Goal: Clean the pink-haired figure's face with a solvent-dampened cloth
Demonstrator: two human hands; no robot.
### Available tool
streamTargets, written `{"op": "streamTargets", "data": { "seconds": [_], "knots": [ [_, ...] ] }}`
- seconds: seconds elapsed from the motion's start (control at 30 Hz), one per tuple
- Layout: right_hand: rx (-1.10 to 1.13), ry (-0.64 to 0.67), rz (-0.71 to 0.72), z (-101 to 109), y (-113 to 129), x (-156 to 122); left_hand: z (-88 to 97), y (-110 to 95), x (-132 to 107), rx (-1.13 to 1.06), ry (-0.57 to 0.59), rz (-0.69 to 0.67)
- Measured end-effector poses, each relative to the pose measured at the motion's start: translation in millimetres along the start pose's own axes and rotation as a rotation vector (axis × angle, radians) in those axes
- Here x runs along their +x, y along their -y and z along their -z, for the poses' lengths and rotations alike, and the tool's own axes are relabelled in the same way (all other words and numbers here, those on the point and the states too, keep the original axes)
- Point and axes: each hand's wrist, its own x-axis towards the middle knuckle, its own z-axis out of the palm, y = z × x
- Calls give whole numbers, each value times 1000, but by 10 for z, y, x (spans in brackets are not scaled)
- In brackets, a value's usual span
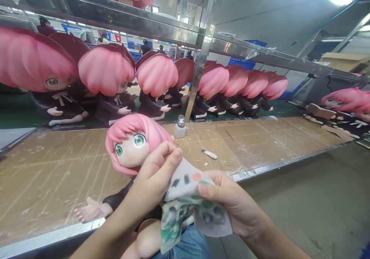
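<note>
A white cloth [185, 191] with black, green and red stains is stretched between my two hands. My left hand [158, 166] pinches its upper corner between thumb and fingers. Lower and to the right, my right hand [228, 197] grips the cloth's other side, its lower folds hanging down over my lap. Just behind my left hand is a pink-haired figure [130, 143] with green eyes and a dark dress, leaning at the bench edge. My left forearm hides part of its body. The figure's own pale hand [91, 209] sticks out over the bench edge.
On the brown workbench [245, 139] stand a pump-top bottle [180, 128] and a small white-handled knife [209, 153]. Several pink-haired figures [157, 74] line the back beneath a metal shelf frame [199, 58]. More figures [343, 105] lie at the far right. People work in the distance.
</note>
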Motion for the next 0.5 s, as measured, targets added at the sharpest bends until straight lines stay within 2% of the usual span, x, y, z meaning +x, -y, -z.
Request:
{"op": "streamTargets", "data": {
  "seconds": [0.13, 0.2, 0.27, 0.37, 0.47, 0.5],
  "knots": [
    [68, 1, 64, -43, -68, -22, 35, -33, -42, -66, 79, -13],
    [98, -11, 147, -117, -81, -37, 67, -33, -98, 44, 145, -85],
    [129, -48, 207, -219, -91, -44, 89, -6, -151, 257, 177, -197],
    [171, -212, 283, -389, -138, -16, 56, 64, -172, 586, 137, -482],
    [184, -447, 476, -520, -208, 83, -59, 97, -138, 944, 27, -884],
    [167, -493, 538, -538, -219, 132, -100, 96, -134, 1074, 3, -976]
  ]
}}
